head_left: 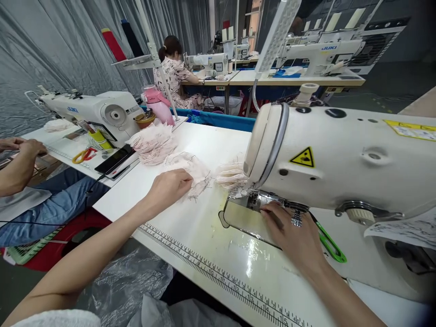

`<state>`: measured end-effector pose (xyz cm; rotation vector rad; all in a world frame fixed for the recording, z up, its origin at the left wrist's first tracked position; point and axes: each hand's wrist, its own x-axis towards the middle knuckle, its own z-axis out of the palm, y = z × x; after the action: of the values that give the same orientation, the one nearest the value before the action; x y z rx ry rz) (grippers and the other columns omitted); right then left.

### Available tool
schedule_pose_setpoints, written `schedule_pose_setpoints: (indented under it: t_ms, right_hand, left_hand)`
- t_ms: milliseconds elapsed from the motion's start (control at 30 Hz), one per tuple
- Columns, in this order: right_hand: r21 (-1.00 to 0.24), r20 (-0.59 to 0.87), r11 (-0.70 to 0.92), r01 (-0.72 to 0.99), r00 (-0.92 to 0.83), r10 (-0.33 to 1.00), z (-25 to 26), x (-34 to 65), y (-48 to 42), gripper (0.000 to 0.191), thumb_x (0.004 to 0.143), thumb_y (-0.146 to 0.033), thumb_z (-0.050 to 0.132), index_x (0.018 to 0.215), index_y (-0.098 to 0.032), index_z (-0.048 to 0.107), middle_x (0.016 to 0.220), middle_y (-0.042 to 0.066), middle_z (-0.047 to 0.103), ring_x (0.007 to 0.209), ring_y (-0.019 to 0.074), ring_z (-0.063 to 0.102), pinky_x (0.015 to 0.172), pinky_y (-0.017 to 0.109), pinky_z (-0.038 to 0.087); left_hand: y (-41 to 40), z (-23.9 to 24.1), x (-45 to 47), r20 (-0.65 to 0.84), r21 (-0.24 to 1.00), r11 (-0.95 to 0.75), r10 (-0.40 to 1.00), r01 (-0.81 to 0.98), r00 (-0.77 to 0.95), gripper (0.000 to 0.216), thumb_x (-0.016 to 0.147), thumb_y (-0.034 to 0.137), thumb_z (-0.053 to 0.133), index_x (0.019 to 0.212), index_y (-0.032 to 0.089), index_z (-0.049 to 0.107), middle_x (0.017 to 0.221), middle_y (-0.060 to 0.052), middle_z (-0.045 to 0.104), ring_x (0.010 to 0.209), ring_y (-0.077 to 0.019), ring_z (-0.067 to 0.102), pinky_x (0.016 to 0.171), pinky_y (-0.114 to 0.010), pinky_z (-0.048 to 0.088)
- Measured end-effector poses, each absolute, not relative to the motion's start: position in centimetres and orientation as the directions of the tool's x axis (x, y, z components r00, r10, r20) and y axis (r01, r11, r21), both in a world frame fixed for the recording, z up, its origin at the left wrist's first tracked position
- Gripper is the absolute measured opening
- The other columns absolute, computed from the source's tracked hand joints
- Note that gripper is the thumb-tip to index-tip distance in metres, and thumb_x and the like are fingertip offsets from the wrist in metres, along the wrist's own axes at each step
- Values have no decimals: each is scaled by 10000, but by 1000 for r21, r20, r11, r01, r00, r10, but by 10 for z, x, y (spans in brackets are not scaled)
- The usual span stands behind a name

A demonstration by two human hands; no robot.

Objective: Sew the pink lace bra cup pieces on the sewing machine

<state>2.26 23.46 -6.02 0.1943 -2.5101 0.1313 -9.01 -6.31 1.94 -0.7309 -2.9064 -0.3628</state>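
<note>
My left hand (pixel 172 185) lies on a small pile of pale pink fabric pieces (pixel 199 170), its fingers closed in a pinch at the near edge. Loose dark threads stick out around that pile. Under the head of the white sewing machine (pixel 327 159), my right hand (pixel 291 229) is by the presser foot and metal plate (pixel 250 215). Its thumb and forefinger come together there, and what lies between them I cannot make out. A gathered cream fabric stack (pixel 232 175) sits just left of the needle area.
A thicker stack of pink fabric (pixel 153 143) stands behind my left hand, near a phone (pixel 115 160) and a pink bottle (pixel 158 104). Green thread snips (pixel 330 243) lie right of my right hand. A co-worker's hands (pixel 25 147) are at the left machine; another person (pixel 173 72) sits farther back.
</note>
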Motion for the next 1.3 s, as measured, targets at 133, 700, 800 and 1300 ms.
schedule_pose_setpoints:
  t_ms: [133,700,800,1300]
  right_hand:
    - [-76,573,985,-154,-816,-84,-60,23,234,331,970,-338,408,903,-215,707,653,35,627,549,171,492,635,312,336]
    - [-179,468,975,-130,-883,-32,-54,22,231,235,942,-251,488,985,-201,713,682,33,686,663,205,595,848,389,394]
    - [-172,466,979,-110,-885,-18,-52,21,230,267,948,-264,470,993,-177,718,645,47,676,626,214,582,851,408,412]
    - [-377,327,879,-292,-930,-169,-40,29,211,306,895,-479,561,1047,-217,604,1064,61,674,942,226,620,840,353,420]
  left_hand:
    - [-73,29,-100,294,314,821,393,477,-871,242,906,352,478,849,198,655,880,-2,700,765,-150,648,616,-258,492]
    - [-34,83,-47,104,606,664,478,437,-872,289,921,501,490,975,234,585,478,79,371,375,-65,284,378,-182,198]
    - [-10,48,-66,-90,628,623,653,466,-752,269,957,438,426,1021,232,588,565,48,500,426,-95,414,396,-187,273]
    - [-7,-18,-37,335,107,315,882,943,-333,144,968,251,466,925,142,551,952,-75,639,800,-201,630,589,-306,494]
